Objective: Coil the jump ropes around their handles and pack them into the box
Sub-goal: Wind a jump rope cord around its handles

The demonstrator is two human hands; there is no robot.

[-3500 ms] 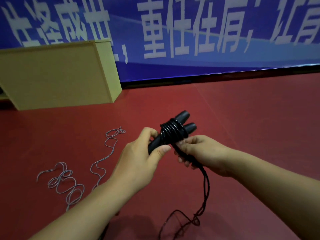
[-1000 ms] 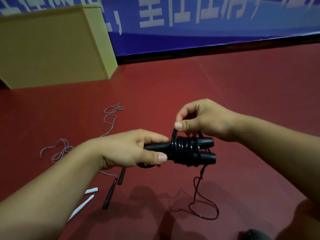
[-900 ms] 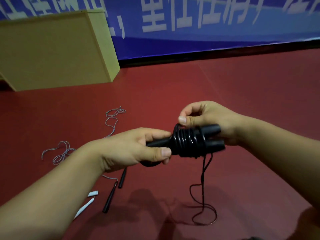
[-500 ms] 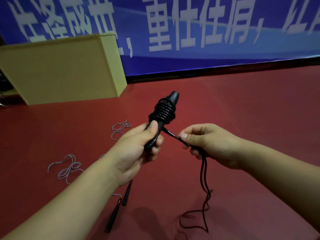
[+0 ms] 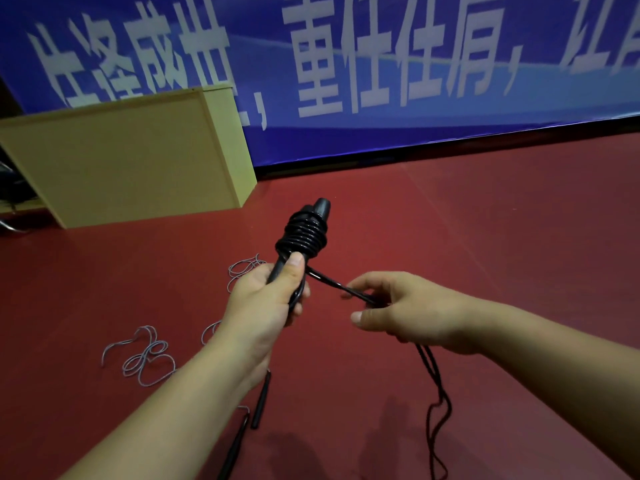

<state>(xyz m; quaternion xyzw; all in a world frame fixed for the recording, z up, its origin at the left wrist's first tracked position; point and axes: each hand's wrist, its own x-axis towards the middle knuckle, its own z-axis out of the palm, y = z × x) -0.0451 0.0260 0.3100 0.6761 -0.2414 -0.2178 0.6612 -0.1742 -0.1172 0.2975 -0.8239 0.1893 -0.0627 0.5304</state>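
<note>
While left hand [image 5: 266, 299] grips coiled handles [image 5: 304, 233], right hand [image 5: 405, 311] pinches trailing rope [image 5: 434, 386].

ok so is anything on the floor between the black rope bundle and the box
Nothing visible does. The left hand holds the black rope bundle up in the air, and the floor from there to the box shows bare red. The grey rope lies nearer the person, off that path.
</note>
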